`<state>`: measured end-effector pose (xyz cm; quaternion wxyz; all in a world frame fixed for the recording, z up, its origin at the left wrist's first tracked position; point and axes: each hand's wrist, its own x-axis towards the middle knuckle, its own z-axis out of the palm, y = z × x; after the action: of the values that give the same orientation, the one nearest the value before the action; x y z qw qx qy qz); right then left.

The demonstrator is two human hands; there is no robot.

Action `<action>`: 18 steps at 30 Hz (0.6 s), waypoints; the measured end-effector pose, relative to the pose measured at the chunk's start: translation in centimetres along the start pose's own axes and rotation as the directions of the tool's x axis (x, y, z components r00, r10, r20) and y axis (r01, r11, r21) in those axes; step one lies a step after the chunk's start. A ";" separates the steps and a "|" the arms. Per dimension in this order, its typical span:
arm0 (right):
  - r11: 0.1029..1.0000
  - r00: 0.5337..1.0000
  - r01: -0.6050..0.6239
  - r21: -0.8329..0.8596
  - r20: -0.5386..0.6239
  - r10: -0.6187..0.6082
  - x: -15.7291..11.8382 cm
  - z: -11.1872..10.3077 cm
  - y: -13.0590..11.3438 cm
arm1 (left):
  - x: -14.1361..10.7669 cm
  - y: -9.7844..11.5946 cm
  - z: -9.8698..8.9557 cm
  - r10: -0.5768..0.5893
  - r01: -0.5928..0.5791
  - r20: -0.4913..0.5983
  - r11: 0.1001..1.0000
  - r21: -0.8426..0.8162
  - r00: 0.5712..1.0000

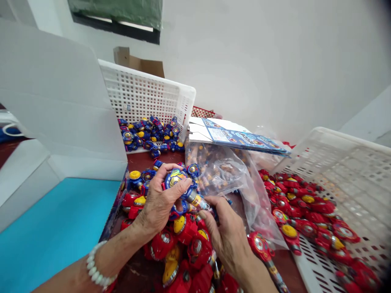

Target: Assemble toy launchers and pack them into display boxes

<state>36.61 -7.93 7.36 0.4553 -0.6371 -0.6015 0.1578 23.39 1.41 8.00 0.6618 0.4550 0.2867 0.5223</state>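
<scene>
My left hand (161, 197), with a bead bracelet at the wrist, is closed around the round head of a blue toy wand (175, 177). The wand's printed tube handle (198, 201) points to the right and down. Around the end of this handle, the fingers and thumb of my right hand (227, 230) are closed; its very tip is hidden. Under both hands lies a pile of red toys (163, 244) with yellow parts. More blue toys (143, 179) lie just beyond my left hand. A red toy wand (261, 246) with a printed handle rests right of my right hand.
A tilted white basket (146, 91) holds blue toys at the back; another white basket (345, 171) with red toys stands at right. Between them, printed cardboard sheets (238, 136) lie over a clear plastic bag (222, 175) of small parts. An open carton (82, 211) is at left.
</scene>
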 end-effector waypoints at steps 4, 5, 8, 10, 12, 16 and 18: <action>0.845 0.892 -0.428 0.321 0.300 0.337 0.1 0.6 0.1 | 0.3 0.7 -0.5 0.028 -0.028 0.066 1.000 -0.006 0.997; 0.743 0.816 -0.555 0.375 0.422 0.396 0.1 0.7 0.0 | 0.4 1.0 -0.6 0.046 -0.046 0.088 0.999 0.006 0.995; 0.745 0.821 -0.542 0.389 0.434 0.371 0.0 0.9 -0.6 | 0.5 1.6 -1.1 0.055 -0.058 0.089 0.998 0.032 0.994; 0.899 0.941 -0.314 0.306 0.225 0.252 0.1 1.2 -0.8 | 0.6 1.8 -1.3 0.030 -0.031 0.044 0.999 0.018 0.999; 0.925 0.967 -0.233 0.299 0.169 0.189 0.2 1.6 -0.9 | 0.6 1.8 -1.4 -0.001 0.001 0.018 1.000 -0.002 1.000; 0.624 0.812 -0.543 0.562 0.541 0.219 1.0 1.6 -0.1 | 0.5 1.6 -1.6 -0.018 0.018 0.065 1.000 -0.002 0.998; 0.596 0.785 -0.572 0.563 0.586 0.200 2.0 1.1 0.6 | 1.1 1.6 -1.6 -0.012 0.008 0.109 0.999 0.038 0.994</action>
<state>36.60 -5.61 7.01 0.4611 -0.4684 -0.4220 0.6244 21.61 3.02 8.89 0.6703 0.4939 0.2622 0.4879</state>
